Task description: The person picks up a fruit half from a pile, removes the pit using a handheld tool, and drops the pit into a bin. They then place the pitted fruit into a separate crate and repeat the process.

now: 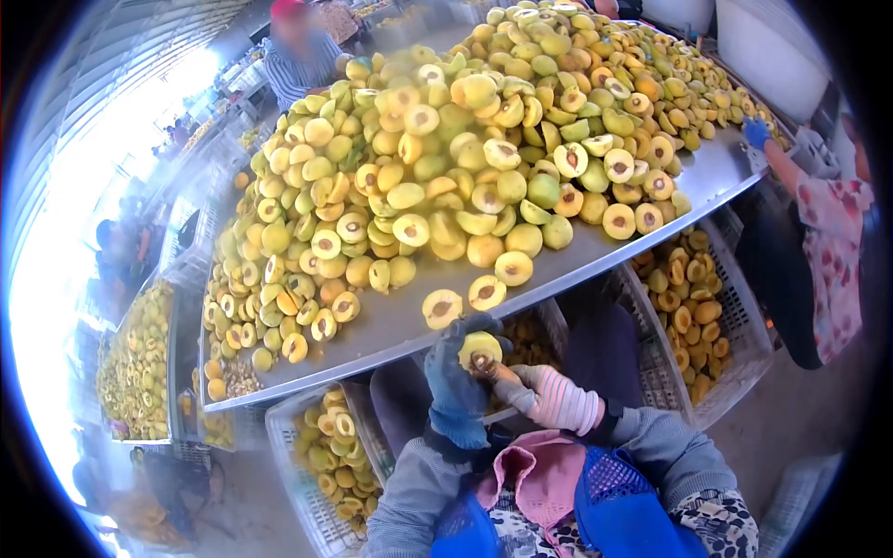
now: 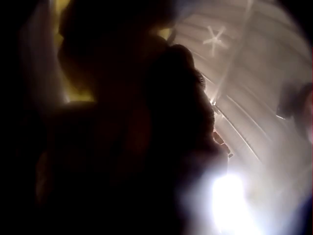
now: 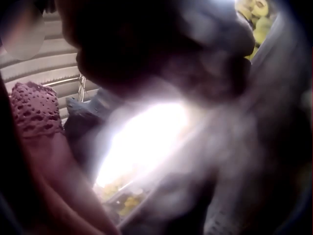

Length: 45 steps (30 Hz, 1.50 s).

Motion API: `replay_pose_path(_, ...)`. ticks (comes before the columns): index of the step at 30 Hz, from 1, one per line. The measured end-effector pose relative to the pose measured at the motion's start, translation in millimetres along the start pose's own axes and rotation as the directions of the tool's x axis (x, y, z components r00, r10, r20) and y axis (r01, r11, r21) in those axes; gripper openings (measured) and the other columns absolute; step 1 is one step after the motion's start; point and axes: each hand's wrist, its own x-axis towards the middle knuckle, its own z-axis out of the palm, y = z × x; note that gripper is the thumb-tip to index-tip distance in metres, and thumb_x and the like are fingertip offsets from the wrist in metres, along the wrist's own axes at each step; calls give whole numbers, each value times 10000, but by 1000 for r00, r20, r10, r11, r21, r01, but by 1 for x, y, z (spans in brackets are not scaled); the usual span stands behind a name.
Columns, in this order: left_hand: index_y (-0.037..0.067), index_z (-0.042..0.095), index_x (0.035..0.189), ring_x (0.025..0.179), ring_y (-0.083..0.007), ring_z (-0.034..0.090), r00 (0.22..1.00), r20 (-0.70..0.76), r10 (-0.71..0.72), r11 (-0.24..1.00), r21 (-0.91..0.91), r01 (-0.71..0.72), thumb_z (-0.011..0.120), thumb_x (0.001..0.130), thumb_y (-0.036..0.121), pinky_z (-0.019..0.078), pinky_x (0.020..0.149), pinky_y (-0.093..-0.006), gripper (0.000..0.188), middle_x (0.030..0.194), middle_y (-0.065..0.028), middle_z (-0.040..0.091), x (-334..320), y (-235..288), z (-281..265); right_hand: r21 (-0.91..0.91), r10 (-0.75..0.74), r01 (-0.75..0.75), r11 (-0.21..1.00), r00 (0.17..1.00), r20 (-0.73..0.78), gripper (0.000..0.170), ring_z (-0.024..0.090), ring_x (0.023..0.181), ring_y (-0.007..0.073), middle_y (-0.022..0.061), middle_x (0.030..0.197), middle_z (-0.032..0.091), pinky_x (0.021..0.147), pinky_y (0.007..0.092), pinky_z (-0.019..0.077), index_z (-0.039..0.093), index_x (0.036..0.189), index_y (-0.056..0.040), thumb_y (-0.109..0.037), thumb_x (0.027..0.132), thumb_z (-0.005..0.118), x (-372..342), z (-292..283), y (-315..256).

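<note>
Held over the table's front edge, a yellow peach half point(image 1: 480, 348) shows its cut face with a brown centre. My left hand point(image 1: 454, 395), in a dark blue glove, grips it from behind and below. From the right, my right hand point(image 1: 561, 400), in a white and pink striped glove, curls its fingers close to the peach's centre. A small brownish tool, mostly hidden in that hand, meets the cut face; its exact kind I cannot tell. Both wrist views are dark and blurred, with the hands as shadowed shapes.
A large heap of peach halves point(image 1: 437, 167) covers the metal table point(image 1: 595, 265). Crates of peach halves stand beneath its front edge, one at left point(image 1: 284, 418) and one at right point(image 1: 744, 358). Other people work at the far left and right sides.
</note>
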Motion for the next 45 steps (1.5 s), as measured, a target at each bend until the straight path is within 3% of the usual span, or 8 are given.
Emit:
replay_pose_path(8, -61, 673, 1065, 807, -180, 660, 928, 372, -28, 969, -216, 116, 528, 985, 209, 544, 741, -297, 317, 982, -122, 704, 6, 2, -20, 356, 182, -253, 899, 958, 222, 464, 683, 852, 199, 129, 898, 717, 771, 338, 524, 666, 1114, 25, -409, 986, 567, -9, -17, -27)
replay_pose_path(13, -65, 683, 1007, 854, -185, 658, 852, 455, 258, 921, 149, -359, 534, 965, 174, 545, 772, -325, 285, 975, -138, 710, 6, 6, -15, -1, 82, -85, 996, 968, 237, 418, 644, 913, 152, 38, 983, 697, 828, 304, 520, 662, 1180, 6, -356, 995, 565, -2, -35, -32)
replay_pose_path(19, -32, 633, 900, 798, -298, 638, 869, 485, 100, 844, -504, 184, 544, 959, 324, 537, 702, -381, 372, 871, -183, 631, -6, -4, -24, 466, -28, -194, 864, 904, 428, 373, 591, 950, 129, 25, 1013, 668, 857, 288, 472, 662, 1144, 10, -319, 991, 573, 3, 4, -5)
replay_pose_path(25, -50, 642, 1094, 923, -241, 657, 944, -289, 160, 963, 256, -84, 613, 914, 99, 537, 829, -322, 235, 1054, -134, 672, -28, 34, -194, -314, 283, -163, 935, 878, 387, 539, 652, 937, 295, 150, 945, 699, 814, 380, 493, 681, 1083, 5, -490, 981, 492, 38, -6, 25)
replay_pose_path(27, -25, 635, 1148, 1031, -292, 628, 798, -220, 560, 348, 937, 14, 801, 777, 144, 504, 903, -371, 440, 1135, -160, 657, -24, 0, -306, -551, 70, 130, 824, 943, 326, 598, 657, 950, 406, 213, 938, 706, 834, 443, 501, 703, 1048, -10, -526, 989, 405, 43, -10, 73)
replay_pose_path(37, -32, 572, 1273, 980, -396, 652, 982, 178, 62, 43, 983, -181, 819, 712, 244, 509, 881, -440, 672, 1103, -220, 670, 127, -25, -90, -514, 210, -87, 854, 959, 188, 555, 656, 882, 414, 221, 934, 692, 782, 476, 505, 592, 1275, -105, -534, 929, 533, 33, -8, 53)
replay_pose_path(40, -24, 613, 1184, 843, -348, 682, 971, 193, -138, 85, 979, -183, 791, 710, 223, 544, 796, -425, 564, 1002, -200, 695, 137, -28, -92, -451, 174, -112, 885, 980, 96, 529, 657, 908, 405, 231, 971, 687, 788, 471, 508, 580, 1293, -131, -521, 939, 528, 26, -16, 43)
replay_pose_path(45, -24, 609, 1094, 836, -211, 670, 997, -22, -71, 986, 148, 73, 692, 779, 103, 566, 756, -331, 350, 985, -138, 667, 94, -5, -82, -185, -155, 133, 974, 981, -114, 447, 660, 932, 394, 205, 1025, 692, 783, 445, 517, 559, 1293, -79, -394, 975, 544, 25, -24, 10)
